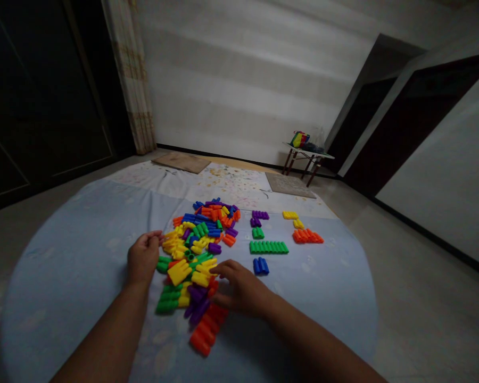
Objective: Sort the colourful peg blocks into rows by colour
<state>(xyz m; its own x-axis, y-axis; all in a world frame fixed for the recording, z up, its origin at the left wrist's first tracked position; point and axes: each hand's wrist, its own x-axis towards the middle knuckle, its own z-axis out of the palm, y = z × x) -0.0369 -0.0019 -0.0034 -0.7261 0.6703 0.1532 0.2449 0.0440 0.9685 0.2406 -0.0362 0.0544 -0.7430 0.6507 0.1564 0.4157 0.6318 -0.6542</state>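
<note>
A heap of plastic blocks in several colours (199,229) lies on the cloth-covered round table (83,255). My left hand (144,256) is at the heap's left edge, fingers curled together beside yellow blocks; what they hold, if anything, is too small to tell. On the heap's right side my right hand (241,287) has its fingers apart, close over yellow and orange blocks. Right of the heap lie purple pieces (259,215), a long green row (269,247), a blue piece (261,266), a yellow piece (290,215) and an orange row (308,236).
Two flat boards, one brown (181,161) and one grey (290,184), lie at the table's far edge. Behind, a small side table (309,152) by the wall bears a colourful bag (299,139). A curtain (133,80) hangs at the left.
</note>
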